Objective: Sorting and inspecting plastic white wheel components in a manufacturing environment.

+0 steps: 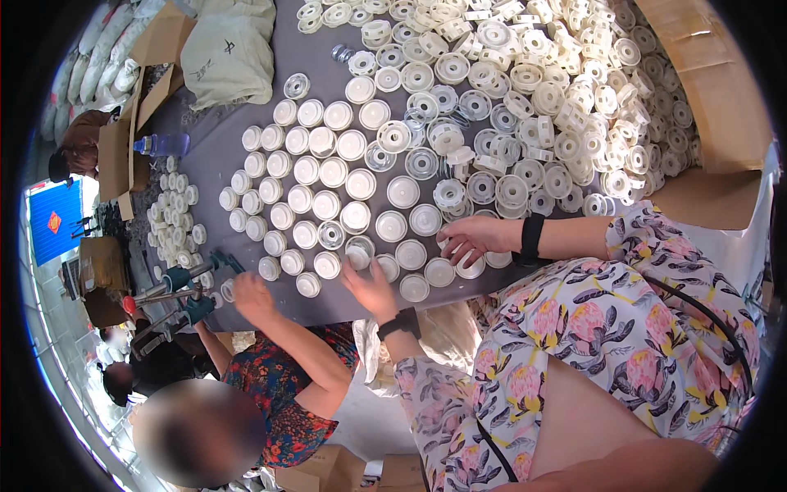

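Round white plastic caps (328, 176) lie in rows on a grey table (217, 148). My left hand (369, 283), with a black watch at the wrist, reaches to the near rows, and its spread fingertips touch a clear-topped cap (358, 252). My right hand (471, 238), with a black wristband, lies over the caps at the near edge, its fingers curled on a white cap (469, 264). Both forearms wear flowered sleeves.
A heap of white ring-shaped parts (557, 82) fills the far right of the table, beside cardboard boxes (705, 90). A co-worker's hand (250, 295) holds a cap by a teal bench tool (193, 283). A blue bottle (164, 145) and a sack (229, 49) lie far left.
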`<state>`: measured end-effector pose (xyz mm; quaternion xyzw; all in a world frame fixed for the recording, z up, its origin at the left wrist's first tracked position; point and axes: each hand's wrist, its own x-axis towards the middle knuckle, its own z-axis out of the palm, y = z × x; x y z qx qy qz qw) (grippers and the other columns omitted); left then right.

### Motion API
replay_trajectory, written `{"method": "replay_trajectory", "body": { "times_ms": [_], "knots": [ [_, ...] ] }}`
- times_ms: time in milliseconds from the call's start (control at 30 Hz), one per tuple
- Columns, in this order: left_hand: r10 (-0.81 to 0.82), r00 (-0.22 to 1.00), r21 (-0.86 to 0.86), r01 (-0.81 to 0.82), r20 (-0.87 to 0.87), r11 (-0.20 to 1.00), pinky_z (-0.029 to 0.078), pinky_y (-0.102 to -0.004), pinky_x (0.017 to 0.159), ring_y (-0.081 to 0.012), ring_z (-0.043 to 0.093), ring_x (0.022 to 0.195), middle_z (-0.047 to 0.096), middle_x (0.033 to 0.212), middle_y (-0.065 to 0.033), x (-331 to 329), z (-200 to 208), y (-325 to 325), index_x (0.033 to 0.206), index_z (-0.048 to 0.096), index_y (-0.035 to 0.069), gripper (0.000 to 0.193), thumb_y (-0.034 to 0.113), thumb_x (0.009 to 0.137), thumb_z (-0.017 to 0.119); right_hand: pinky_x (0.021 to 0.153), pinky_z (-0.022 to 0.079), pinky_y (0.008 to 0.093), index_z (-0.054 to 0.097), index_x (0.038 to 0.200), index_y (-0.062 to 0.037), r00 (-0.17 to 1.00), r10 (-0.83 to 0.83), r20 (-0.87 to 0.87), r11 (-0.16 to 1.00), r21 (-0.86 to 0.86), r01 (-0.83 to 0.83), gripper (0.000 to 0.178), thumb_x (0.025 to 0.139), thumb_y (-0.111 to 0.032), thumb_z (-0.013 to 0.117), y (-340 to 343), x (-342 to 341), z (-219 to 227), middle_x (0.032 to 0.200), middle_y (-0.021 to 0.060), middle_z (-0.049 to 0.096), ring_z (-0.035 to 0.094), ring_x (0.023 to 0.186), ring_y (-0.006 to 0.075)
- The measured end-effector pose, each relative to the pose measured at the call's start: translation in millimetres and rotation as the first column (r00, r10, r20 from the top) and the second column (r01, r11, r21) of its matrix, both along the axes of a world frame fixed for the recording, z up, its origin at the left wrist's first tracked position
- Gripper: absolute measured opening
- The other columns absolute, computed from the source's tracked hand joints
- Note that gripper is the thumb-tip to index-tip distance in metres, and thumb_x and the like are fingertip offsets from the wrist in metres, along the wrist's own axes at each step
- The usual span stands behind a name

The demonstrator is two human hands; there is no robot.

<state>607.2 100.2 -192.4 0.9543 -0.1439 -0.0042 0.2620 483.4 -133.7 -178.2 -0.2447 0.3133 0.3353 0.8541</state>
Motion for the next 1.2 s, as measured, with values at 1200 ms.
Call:
{"method": "replay_trajectory", "body": {
  "times_ms": [1200],
  "knots": [
    [0.576,0.687,0.586,-0.265,-0.442,0.766,0.044,-0.0464,0.084,-0.0379,0.04,0.118,0.043,0.124,-0.0256,-274.8,-258.1,252.5,0.132,0.037,0.012,0.068,0.04,0.075,0.062,0.061,0.049,0.0292,0.055,0.108,-0.0081,0.99,0.134,-0.031,0.953,-0.268,-0.138,0.037,0.086,-0.037,0.053,83.6,-38.3,-3.7,0.093,0.0073,0.061,0.059,0.076,0.0167]
  ]
}}
